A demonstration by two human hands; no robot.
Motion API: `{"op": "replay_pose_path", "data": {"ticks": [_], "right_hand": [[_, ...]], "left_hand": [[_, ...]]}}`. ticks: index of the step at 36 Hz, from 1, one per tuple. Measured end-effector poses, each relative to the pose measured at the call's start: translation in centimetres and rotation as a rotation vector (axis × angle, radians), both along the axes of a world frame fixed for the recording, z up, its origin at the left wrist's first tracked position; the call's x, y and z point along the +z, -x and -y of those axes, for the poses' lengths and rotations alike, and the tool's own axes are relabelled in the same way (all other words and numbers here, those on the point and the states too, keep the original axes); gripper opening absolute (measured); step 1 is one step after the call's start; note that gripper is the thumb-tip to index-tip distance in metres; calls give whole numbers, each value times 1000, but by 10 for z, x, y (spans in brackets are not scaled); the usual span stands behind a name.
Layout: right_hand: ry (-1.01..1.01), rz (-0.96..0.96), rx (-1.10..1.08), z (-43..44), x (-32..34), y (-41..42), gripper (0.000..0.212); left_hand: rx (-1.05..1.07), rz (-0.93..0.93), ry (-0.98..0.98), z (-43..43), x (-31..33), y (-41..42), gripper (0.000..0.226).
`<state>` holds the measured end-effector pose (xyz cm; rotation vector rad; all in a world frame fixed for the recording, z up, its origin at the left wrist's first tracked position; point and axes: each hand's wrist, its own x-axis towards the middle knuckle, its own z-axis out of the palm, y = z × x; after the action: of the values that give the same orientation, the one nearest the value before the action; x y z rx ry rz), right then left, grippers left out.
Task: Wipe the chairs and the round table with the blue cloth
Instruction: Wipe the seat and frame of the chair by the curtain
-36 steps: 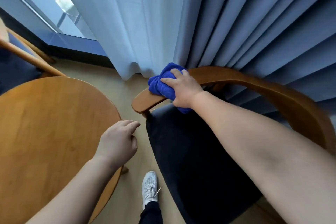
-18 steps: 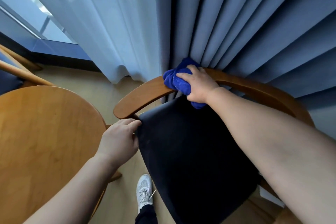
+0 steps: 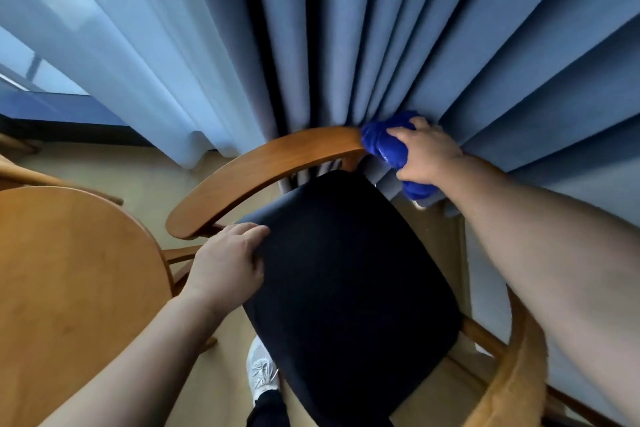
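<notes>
The right hand (image 3: 427, 152) has fingers and thumb curled round the bunched bright-blue microfibre cloth (image 3: 382, 146). It presses the cloth on the curved brown wooden top rail (image 3: 270, 166) of the armchair, at the back of the curve, just where the heavy grey-blue pleated curtain (image 3: 346, 28) touches the wood. The left hand (image 3: 228, 263) holds the front-left corner of the dark navy padded seat (image 3: 346, 270), fingers bent over its edge; I judge it steadies the chair.

Step in hand, imo: wiping the rail. To do it well:
- Wrap cloth over top + both faces of the rail, so one pass cleans all sides.
- Follow the curve in one long stroke w/ even pressure, toward the arm end at bottom right, which I judge is not wiped yet.
- Curtain folds lie vs. the rail here, so I would push them back w/ the knuckles, else the cloth catches fabric & skips wood.
- Left hand should grip firm, b/c the chair may slide on the smooth beige floor (image 3: 145, 170).
- After the rail comes the seat, then the round light-wood table (image 3: 69, 270) at left, then the 2nd wooden chair (image 3: 20, 177), of which only a bit shows at the left edge.
- Refold cloth to a fresh side btw pieces.

Writing/brands: none I can read. Cloth, chair, table & curtain show no label. The white laced sneaker (image 3: 261, 371) at the bottom shows no logo from this angle.
</notes>
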<state>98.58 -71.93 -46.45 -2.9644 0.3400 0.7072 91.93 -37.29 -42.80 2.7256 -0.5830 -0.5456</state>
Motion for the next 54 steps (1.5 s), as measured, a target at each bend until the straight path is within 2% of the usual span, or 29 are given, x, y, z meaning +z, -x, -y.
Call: {"op": "replay_pose_path", "data": {"ticks": [5,20,26,40,54], "right_hand": [[-17,-37,-72,18,14,2,82],[-146,-47,-267,56,51,56,85],[-151,15,-299,71,56,87,78],[-171,106,-462,86,48,154,95],[-203,221,-600,79,30,210,94]], "left_hand": [[-13,-15,-21,23,5,7,42],[-97,-15,-27,59,29,23,46],[-130,9,-26,63,36,32,45],[-226,-5,-43,77,31,59,48],[-310,-6,-10,75,17,79,48]]}}
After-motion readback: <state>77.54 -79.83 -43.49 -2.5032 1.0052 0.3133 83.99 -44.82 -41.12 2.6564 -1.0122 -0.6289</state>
